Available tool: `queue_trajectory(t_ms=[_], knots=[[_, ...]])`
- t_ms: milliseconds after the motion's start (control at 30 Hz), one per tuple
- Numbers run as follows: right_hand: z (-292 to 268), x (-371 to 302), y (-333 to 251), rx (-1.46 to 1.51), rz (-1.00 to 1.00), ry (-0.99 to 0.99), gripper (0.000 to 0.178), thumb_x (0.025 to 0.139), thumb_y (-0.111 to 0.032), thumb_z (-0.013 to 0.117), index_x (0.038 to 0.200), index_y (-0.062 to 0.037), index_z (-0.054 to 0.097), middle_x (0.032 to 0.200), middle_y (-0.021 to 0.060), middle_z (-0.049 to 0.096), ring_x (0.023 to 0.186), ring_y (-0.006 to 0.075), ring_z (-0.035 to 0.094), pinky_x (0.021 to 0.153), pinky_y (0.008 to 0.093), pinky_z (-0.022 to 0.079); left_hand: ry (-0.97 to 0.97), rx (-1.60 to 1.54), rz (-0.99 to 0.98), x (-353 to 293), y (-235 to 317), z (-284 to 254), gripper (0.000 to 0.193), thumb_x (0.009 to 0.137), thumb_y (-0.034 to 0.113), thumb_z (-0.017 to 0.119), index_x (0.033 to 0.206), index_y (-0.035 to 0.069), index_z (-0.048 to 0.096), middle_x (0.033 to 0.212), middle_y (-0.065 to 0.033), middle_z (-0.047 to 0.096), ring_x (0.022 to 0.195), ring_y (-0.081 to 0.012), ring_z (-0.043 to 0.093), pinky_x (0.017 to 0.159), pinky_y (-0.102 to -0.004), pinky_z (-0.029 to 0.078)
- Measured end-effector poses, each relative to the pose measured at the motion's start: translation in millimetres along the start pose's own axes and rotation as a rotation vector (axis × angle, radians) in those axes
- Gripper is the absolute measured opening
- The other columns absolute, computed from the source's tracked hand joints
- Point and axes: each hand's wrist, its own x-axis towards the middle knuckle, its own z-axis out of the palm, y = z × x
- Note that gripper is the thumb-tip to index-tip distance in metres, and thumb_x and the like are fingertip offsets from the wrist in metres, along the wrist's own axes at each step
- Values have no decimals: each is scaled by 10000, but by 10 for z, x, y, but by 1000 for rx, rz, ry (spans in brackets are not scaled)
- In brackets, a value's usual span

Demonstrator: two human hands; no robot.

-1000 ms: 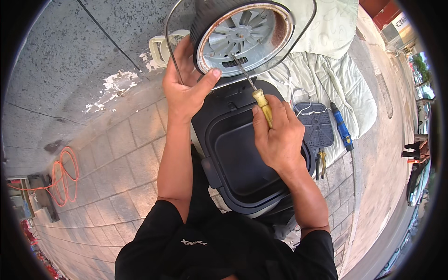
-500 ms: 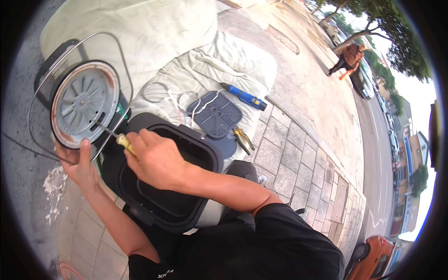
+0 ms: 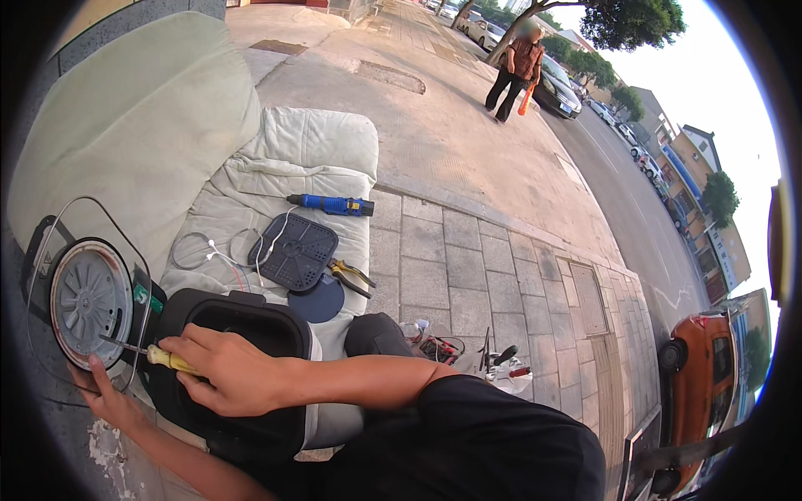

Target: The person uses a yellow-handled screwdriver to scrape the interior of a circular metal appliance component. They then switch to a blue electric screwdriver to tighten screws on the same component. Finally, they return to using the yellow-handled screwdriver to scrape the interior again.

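Observation:
At the left, my left hand [image 3: 113,401] grips the lower edge of a round metal plate [image 3: 71,292] with radiating slots and a brownish rim. A thin wire loop [image 3: 89,202] stands around the plate. My right hand [image 3: 238,376] is closed round the yellow handle of a screwdriver [image 3: 174,360]. The screwdriver's shaft points left, and its tip is at the plate's lower right face. Beneath my right hand lies an open black appliance housing [image 3: 302,336]. A green piece [image 3: 149,301] shows beside the plate.
On the pale padded seat [image 3: 326,138] lie a blue electric screwdriver [image 3: 334,204], a black perforated tray [image 3: 294,250], yellow-handled pliers [image 3: 349,275], a dark round disc [image 3: 317,301] and loose wires [image 3: 209,250]. Assorted tools [image 3: 501,359] sit on the paving. A person [image 3: 518,71] stands farther off.
The view has swung, so the plate, housing and both hands appear lower and farther left. Both grips stay the same, and the screwdriver still points at the plate.

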Motion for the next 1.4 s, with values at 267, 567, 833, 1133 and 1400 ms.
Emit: queue_trajectory(t_ms=[267, 567, 833, 1133, 1400], knots=[[-76, 249, -139, 23, -37, -11, 396, 922, -19, 749, 1291, 78, 643, 969, 198, 668, 774, 327, 684, 685, 384, 562, -101, -125, 98, 50, 144, 256, 721, 923, 39, 801, 1532, -115, 447, 1509, -183, 570, 1376, -256, 553, 1178, -395, 402], [198, 406, -116, -8, -108, -31, 396, 906, -16, 749, 1267, 105, 638, 930, 215, 656, 728, 360, 663, 647, 413, 554, -132, -174, 104, -18, 259, 175, 794, 933, 39, 783, 1572, -142, 348, 1581, -274, 461, 1478, -304, 462, 1239, -434, 338], [262, 431, -89, -18, -71, -24, 382, 907, -38, 748, 1250, 94, 644, 912, 198, 646, 690, 367, 664, 608, 421, 551, -134, -207, 168, -38, 246, 251, 730, 975, 44, 751, 1564, -127, 355, 1564, -249, 491, 1445, -292, 495, 1227, -437, 353], [349, 340, -33, 5, -73, -11, 386, 906, -48, 745, 1244, 105, 638, 901, 191, 649, 667, 359, 665, 578, 413, 546, -111, -208, 120, -52, 256, 255, 699, 974, 50, 754, 1549, -106, 389, 1565, -222, 509, 1425, -277, 514, 1212, -423, 372], [274, 305, -183, 28, -38, 13, 385, 905, -25, 746, 1259, 85, 640, 911, 186, 656, 684, 323, 656, 609, 391, 543, -106, -202, 152, -33, 201, 214, 700, 972, 47, 754, 1551, -106, 391, 1550, -223, 528, 1421, -275, 520, 1212, -419, 373]])
